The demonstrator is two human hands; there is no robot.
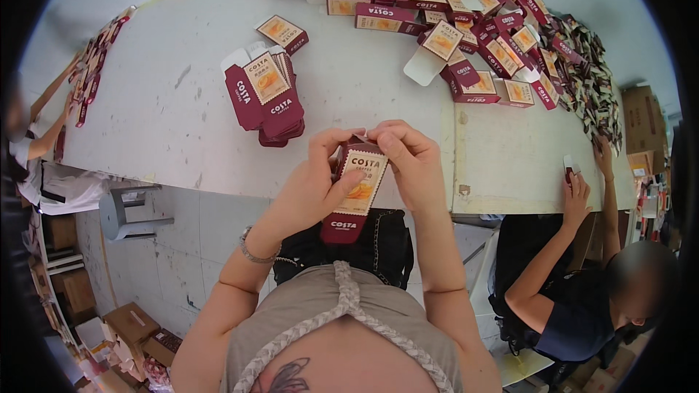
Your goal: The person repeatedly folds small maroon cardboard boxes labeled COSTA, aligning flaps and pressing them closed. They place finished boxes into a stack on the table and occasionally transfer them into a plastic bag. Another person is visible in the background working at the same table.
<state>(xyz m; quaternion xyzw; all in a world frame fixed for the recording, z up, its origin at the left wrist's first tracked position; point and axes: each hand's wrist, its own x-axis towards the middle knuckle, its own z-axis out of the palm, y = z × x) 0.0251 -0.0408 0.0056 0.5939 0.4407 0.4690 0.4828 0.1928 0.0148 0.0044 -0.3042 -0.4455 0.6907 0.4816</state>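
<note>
A small maroon coffee carton (355, 204) with a cream, stamp-edged label is held upright over the near table edge, its lower end above my lap. My left hand (319, 178) wraps its left side, the thumb lying across the label. At the top end, the fingers of my right hand (409, 160) pinch the flap area; exactly how the flap sits is hidden by the fingers. Beyond my left hand lies a stack of flattened cartons (251, 107) with white flaps showing. One formed carton (282, 32) rests just behind that stack.
A large heap of formed cartons (393, 18) covers the far right of the white table (196, 65). Many small dark sachets (593, 80) are piled beside it. A co-worker (575, 306) sits at right, another person (36, 145) at far left. A grey stool (124, 215) stands left.
</note>
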